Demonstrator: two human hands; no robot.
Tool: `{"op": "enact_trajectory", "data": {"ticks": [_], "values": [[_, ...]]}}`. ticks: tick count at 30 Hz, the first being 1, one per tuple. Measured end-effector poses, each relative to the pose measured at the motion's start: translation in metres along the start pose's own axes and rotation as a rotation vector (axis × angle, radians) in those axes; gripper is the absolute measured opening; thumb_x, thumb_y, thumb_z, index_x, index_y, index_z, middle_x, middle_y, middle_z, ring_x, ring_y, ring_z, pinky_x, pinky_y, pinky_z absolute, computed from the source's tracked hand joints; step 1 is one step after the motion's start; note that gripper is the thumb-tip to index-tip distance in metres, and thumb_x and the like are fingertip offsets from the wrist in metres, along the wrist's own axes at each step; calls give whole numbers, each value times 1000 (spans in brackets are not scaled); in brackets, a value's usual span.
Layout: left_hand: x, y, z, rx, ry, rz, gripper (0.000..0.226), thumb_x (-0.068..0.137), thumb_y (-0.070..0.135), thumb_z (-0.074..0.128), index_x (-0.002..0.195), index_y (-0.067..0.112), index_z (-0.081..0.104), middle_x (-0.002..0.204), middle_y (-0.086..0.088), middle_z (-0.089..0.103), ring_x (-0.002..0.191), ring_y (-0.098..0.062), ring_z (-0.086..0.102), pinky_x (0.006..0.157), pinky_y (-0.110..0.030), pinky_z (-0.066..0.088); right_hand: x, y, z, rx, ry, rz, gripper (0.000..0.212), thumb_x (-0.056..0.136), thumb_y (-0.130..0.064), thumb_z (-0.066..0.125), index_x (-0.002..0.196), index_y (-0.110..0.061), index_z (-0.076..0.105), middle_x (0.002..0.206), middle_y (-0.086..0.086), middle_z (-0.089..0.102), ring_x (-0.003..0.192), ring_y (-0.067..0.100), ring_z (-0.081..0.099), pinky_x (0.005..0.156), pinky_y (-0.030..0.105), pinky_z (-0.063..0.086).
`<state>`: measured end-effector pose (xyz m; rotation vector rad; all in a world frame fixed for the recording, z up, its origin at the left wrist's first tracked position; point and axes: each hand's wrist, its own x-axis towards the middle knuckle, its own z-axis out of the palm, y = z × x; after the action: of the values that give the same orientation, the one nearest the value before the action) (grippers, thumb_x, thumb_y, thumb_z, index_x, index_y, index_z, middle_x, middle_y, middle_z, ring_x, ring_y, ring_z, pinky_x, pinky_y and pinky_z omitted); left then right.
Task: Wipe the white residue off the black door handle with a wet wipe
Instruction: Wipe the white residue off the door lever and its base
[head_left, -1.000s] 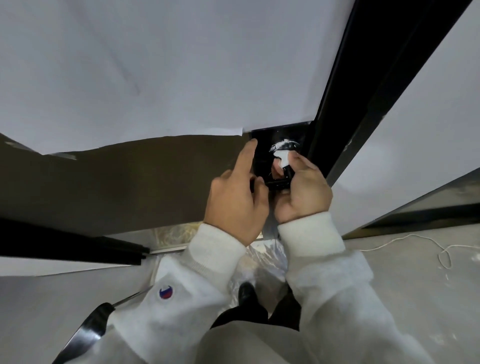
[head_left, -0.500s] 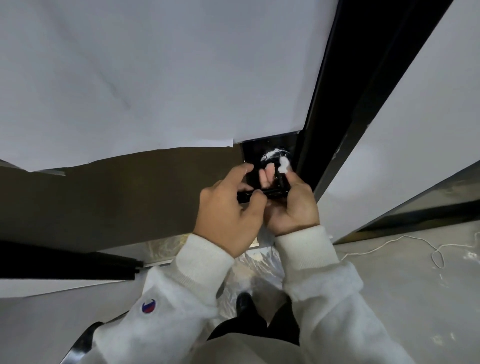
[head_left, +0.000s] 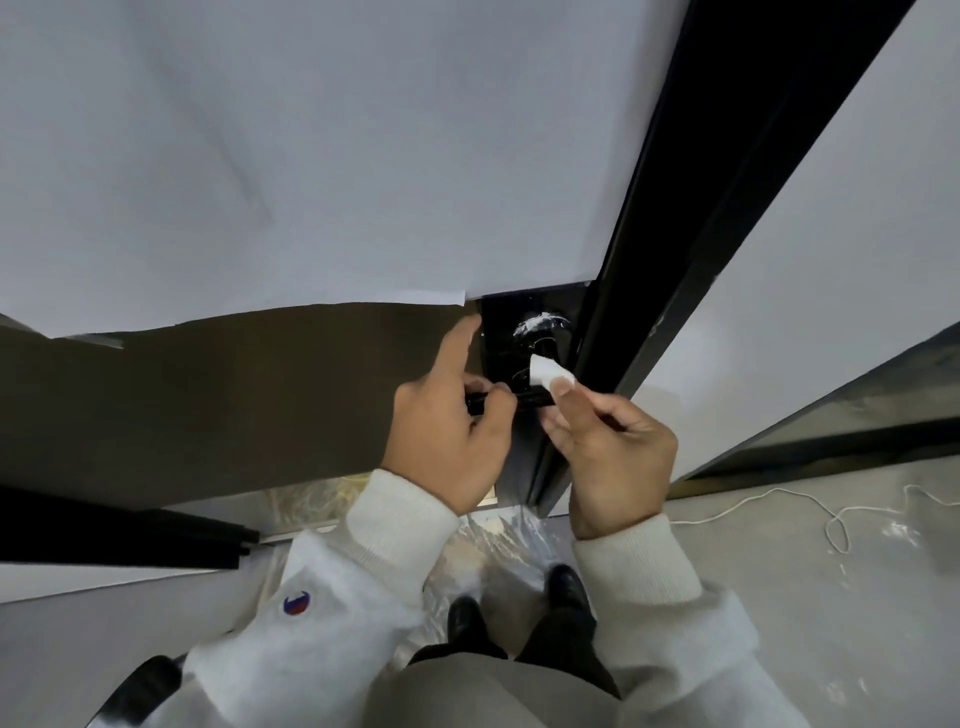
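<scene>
The black door handle (head_left: 527, 399) juts out level from a black plate on the door's edge. White residue (head_left: 537, 323) smears the round base above the lever. My left hand (head_left: 447, 423) grips the lever's end, its index finger stretched up along the door. My right hand (head_left: 605, 441) pinches a folded white wet wipe (head_left: 550, 371) between thumb and fingers. The wipe sits just below the round base, beside the lever; whether it touches the metal I cannot tell.
White paper (head_left: 311, 156) covers the upper door, brown panel (head_left: 208, 395) below it. A black door frame (head_left: 701, 260) runs diagonally to the right of the handle. A white cord (head_left: 831, 519) lies on the grey floor. Clear plastic sheet (head_left: 488, 545) is underfoot by my black shoes.
My right hand has pulled back from the handle to the right, and the wipe now shows clear of the lever. My left index finger has stretched up again along the door.
</scene>
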<state>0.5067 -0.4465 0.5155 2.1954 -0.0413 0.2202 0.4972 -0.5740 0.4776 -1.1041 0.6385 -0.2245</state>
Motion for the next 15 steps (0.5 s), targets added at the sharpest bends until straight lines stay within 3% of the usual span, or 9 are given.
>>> {"op": "enact_trajectory", "data": {"ticks": [4, 6, 8, 12, 15], "values": [[0, 2, 2, -6, 17, 1, 58, 89, 17, 59, 145, 25, 47, 76, 7, 72, 61, -1, 62, 65, -1, 40, 12, -7, 6, 265, -168, 310, 7, 87, -3, 72, 89, 0, 66, 87, 26, 69, 81, 33, 71, 88, 49, 60], [0, 2, 3, -1, 30, 1, 58, 88, 16, 60, 144, 24, 48, 76, 9, 72, 64, 3, 62, 66, 0, 39, 23, -12, 20, 400, -248, 487, 14, 92, -7, 65, 104, 0, 61, 89, 22, 73, 81, 27, 74, 86, 42, 61], [-1, 4, 3, 7, 38, -7, 60, 85, 20, 58, 144, 25, 48, 76, 13, 71, 68, 9, 62, 69, 1, 39, 31, -11, 30, 465, -274, 594, 15, 95, -10, 62, 105, 1, 62, 86, 16, 75, 77, 22, 75, 80, 39, 62], [-2, 6, 4, 38, 55, -25, 62, 84, 26, 56, 146, 24, 47, 79, 9, 72, 69, 4, 62, 73, -12, 47, 38, -9, 31, 471, -284, 625, 10, 95, -10, 62, 99, -1, 64, 88, 13, 72, 74, 19, 75, 78, 37, 63], [-4, 9, 7, 50, 75, -61, 62, 86, 27, 56, 147, 27, 45, 81, 6, 72, 65, -5, 62, 72, -20, 49, 43, -9, 31, 354, -222, 516, 17, 85, 2, 72, 99, 0, 63, 93, 19, 68, 74, 25, 71, 81, 41, 62]]}}
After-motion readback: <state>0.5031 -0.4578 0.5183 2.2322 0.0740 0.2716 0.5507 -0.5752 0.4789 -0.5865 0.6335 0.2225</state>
